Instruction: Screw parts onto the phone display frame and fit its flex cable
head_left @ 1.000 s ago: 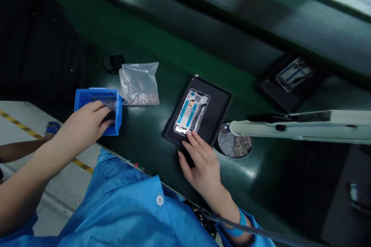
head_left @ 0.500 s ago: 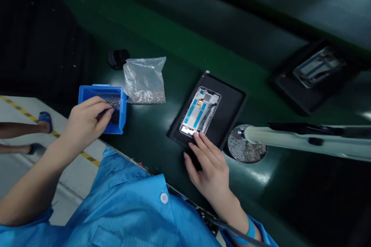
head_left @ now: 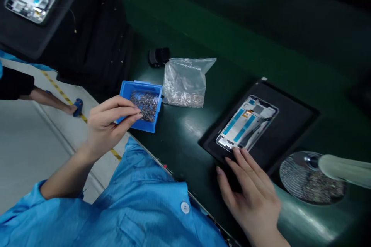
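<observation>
My feed is mostly green bench [head_left: 185,142], with a black mat [head_left: 292,123] set slantwise on it. I have the right hand [head_left: 255,189] loosely spread over the mat's near edge, its fingertips resting at the lower end of the phone [head_left: 246,123], gripping nothing. The phone lies flat on the mat, its inside bare and its teal strips showing, so I judge the work on it unfinished. Beside the mat I see a round ridged disc [head_left: 291,170] and a heap of bits. The left hand [head_left: 108,119] has its thumb and fingers pinched together over the blue bin [head_left: 146,126]; I cannot tell if a tiny piece is between the tips. If one is, picking is done but the piece is nowhere near the phone. A clear bag [head_left: 185,85] sits just beyond the bin, and last come the metal bits [head_left: 147,104], plenty of them left in the bin
</observation>
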A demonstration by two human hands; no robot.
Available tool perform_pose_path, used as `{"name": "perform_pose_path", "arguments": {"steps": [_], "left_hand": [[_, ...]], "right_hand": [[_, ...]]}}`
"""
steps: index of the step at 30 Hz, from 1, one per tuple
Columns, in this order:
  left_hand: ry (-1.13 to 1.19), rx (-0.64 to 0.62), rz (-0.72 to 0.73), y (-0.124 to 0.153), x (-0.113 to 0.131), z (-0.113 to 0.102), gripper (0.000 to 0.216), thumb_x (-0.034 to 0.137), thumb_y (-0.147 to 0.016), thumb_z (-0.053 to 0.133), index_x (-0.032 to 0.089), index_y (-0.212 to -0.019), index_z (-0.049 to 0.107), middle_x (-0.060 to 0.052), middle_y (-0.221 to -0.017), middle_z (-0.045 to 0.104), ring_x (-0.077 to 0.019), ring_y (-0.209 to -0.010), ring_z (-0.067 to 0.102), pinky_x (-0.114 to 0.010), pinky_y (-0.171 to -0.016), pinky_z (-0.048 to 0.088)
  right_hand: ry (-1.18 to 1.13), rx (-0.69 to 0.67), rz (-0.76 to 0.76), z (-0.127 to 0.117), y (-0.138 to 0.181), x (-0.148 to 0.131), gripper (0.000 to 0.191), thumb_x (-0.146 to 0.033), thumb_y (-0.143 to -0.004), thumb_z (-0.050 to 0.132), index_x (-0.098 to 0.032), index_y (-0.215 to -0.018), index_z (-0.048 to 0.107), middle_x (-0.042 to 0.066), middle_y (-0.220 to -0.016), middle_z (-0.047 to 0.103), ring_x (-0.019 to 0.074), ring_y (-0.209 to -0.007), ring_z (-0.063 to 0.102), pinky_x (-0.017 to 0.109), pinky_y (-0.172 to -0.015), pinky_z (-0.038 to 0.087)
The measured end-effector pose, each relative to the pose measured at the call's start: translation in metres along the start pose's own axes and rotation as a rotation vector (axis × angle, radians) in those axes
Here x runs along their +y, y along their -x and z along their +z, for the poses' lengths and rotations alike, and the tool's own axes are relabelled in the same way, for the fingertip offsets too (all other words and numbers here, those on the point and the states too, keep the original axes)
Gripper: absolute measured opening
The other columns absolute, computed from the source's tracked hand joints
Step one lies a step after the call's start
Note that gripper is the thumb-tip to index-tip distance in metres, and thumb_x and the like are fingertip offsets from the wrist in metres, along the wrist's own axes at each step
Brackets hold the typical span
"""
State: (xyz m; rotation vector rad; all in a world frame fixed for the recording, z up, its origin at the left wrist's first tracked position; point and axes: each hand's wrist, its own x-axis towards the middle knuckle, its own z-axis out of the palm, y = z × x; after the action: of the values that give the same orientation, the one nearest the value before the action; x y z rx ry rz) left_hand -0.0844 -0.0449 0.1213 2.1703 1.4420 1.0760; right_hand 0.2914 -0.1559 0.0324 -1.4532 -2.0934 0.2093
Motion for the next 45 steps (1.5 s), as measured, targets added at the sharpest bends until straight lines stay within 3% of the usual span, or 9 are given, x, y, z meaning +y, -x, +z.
{"name": "perform_pose_path", "arguments": {"steps": [11, 19, 29, 36, 45], "left_hand": [[0.235, 0.036, -0.058, 0.003, 0.015, -0.001, 0.024, 0.015, -0.094, 0.083, 0.033, -0.109, 0.087, -0.003, -0.103, 0.083, -0.0204, -0.090, 0.080, -0.035, -0.076, 0.068], [0.506, 0.004, -0.080, 0.006, 0.010, 0.001, 0.024, 0.019, -0.100, 0.079, 0.035, -0.116, 0.087, -0.005, -0.101, 0.083, -0.0211, -0.093, 0.078, -0.039, -0.080, 0.067], [0.697, 0.024, -0.183, 0.011, -0.001, 0.008, 0.011, 0.031, -0.099, 0.083, 0.037, -0.107, 0.087, -0.004, -0.091, 0.080, -0.0211, -0.089, 0.075, -0.042, -0.081, 0.064], [0.874, -0.013, -0.200, 0.011, -0.001, 0.010, 0.014, 0.026, -0.100, 0.081, 0.032, -0.111, 0.088, -0.006, -0.092, 0.079, -0.0199, -0.090, 0.072, -0.038, -0.082, 0.062], [1.030, 0.049, -0.304, 0.008, 0.005, 0.016, 0.008, 0.031, -0.099, 0.083, 0.029, -0.103, 0.090, -0.006, -0.084, 0.076, -0.0174, -0.083, 0.071, -0.031, -0.076, 0.060]], "right_hand": [[0.000, 0.005, -0.001, 0.001, 0.000, 0.000, 0.032, -0.019, -0.099, 0.082, -0.011, -0.129, 0.074, 0.021, -0.146, 0.072, 0.0397, -0.137, 0.071, 0.054, -0.116, 0.060], [0.009, 0.017, -0.013, 0.001, -0.002, -0.001, 0.030, -0.020, -0.100, 0.082, -0.010, -0.127, 0.074, 0.021, -0.145, 0.072, 0.0393, -0.136, 0.071, 0.052, -0.117, 0.059], [0.018, 0.023, -0.020, 0.002, -0.001, -0.001, 0.029, -0.020, -0.101, 0.080, -0.011, -0.128, 0.074, 0.020, -0.147, 0.072, 0.0385, -0.136, 0.072, 0.051, -0.118, 0.058], [0.013, 0.021, -0.026, 0.000, -0.004, -0.002, 0.029, -0.019, -0.099, 0.084, -0.009, -0.125, 0.075, 0.020, -0.144, 0.073, 0.0388, -0.134, 0.072, 0.050, -0.118, 0.059], [0.017, 0.030, -0.033, 0.002, -0.004, -0.002, 0.029, -0.018, -0.097, 0.085, -0.008, -0.123, 0.075, 0.022, -0.144, 0.073, 0.0388, -0.133, 0.073, 0.049, -0.118, 0.059]]}}
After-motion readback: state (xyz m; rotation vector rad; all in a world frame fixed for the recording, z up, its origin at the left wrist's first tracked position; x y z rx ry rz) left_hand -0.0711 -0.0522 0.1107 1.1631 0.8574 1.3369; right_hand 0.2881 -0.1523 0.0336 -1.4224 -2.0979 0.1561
